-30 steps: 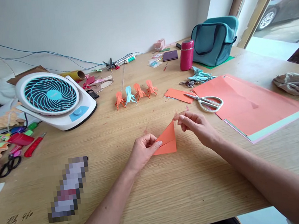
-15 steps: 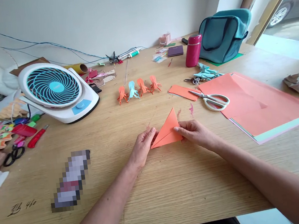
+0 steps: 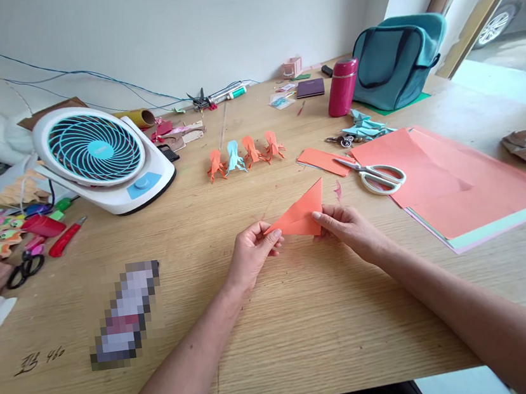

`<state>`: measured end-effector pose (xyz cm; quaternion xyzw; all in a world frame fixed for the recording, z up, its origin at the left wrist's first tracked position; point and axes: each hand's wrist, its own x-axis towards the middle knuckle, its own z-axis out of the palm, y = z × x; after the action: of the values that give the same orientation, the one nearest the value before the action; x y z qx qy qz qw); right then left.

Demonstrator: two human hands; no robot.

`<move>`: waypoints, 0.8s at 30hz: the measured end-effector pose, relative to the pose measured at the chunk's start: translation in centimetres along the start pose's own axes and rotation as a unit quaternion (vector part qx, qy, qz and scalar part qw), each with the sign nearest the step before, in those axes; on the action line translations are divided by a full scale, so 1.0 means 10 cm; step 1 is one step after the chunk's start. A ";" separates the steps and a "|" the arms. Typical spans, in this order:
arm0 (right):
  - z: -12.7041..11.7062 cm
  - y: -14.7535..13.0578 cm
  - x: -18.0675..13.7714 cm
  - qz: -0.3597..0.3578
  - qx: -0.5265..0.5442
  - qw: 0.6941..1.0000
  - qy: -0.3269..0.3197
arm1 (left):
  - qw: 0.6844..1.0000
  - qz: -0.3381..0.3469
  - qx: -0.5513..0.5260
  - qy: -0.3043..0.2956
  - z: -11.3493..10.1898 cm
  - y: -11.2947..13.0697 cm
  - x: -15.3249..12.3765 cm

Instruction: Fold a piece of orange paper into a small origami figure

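Observation:
A folded orange sheet of paper (image 3: 301, 214), triangular in outline, is held between both hands above the wooden table. My left hand (image 3: 256, 247) pinches its pointed left corner between thumb and fingers. At the right edge, my right hand (image 3: 345, 222) grips the paper with the thumb on top and the fingers curled behind. Part of the underside is hidden by the fingers. Beyond the hands stand several small folded paper figures, among them an orange one (image 3: 252, 150) and a light blue one (image 3: 234, 156).
White-handled scissors (image 3: 380, 178) lie on large orange sheets (image 3: 438, 182) at the right, beside orange strips (image 3: 320, 161). A fan (image 3: 101, 153) stands at the left, near a red cutter (image 3: 65, 239). A pink flask (image 3: 342, 88) and teal bag (image 3: 393, 66) stand at the back right.
The folded paper has tilted and turned, its tip swinging to the right. My left hand has shifted its hold, the thumb now lying over the left corner.

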<state>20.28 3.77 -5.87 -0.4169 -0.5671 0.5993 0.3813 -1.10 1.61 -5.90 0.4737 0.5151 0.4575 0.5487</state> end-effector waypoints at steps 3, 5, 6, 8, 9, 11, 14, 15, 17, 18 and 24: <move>0.00 0.00 0.00 -0.008 0.000 1.000 0.012 | 1.000 0.004 -0.003 0.003 -0.01 0.00 0.01; -0.01 0.03 0.00 -0.013 -0.009 1.000 0.019 | 1.000 0.006 -0.012 0.001 -0.01 0.01 0.00; -0.01 0.04 0.01 -0.016 -0.011 1.000 0.020 | 1.000 0.007 -0.019 0.001 -0.01 0.01 0.00; -0.02 0.08 0.02 -0.024 -0.010 1.000 0.014 | 0.999 0.009 -0.035 0.002 0.00 0.01 -0.01; -0.02 0.09 0.02 -0.028 -0.010 1.000 0.008 | 0.999 0.011 -0.043 0.004 0.00 0.01 -0.01; -0.01 0.10 0.02 -0.032 -0.006 0.999 -0.001 | 0.998 0.018 -0.058 0.008 0.00 -0.01 0.00; 0.02 0.09 0.01 -0.025 0.011 1.000 -0.003 | 0.997 0.031 -0.075 0.010 0.00 -0.03 0.01; 0.03 0.09 0.01 -0.023 0.018 1.000 -0.002 | 0.996 0.034 -0.080 0.009 0.01 -0.03 0.01; 0.04 0.10 0.00 -0.026 0.027 0.999 -0.001 | 0.996 0.038 -0.086 0.004 0.02 -0.03 0.01; 0.04 0.10 0.00 -0.030 0.029 0.999 -0.002 | 0.995 0.039 -0.089 -0.001 0.02 -0.03 0.01; 0.04 0.17 0.01 -0.052 0.016 0.998 -0.040 | 0.992 0.065 -0.111 -0.015 0.04 -0.04 0.01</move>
<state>19.92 3.65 -7.54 -0.3563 -0.5936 0.6034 0.3957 -0.70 1.67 -6.28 0.4492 0.4213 0.5390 0.5746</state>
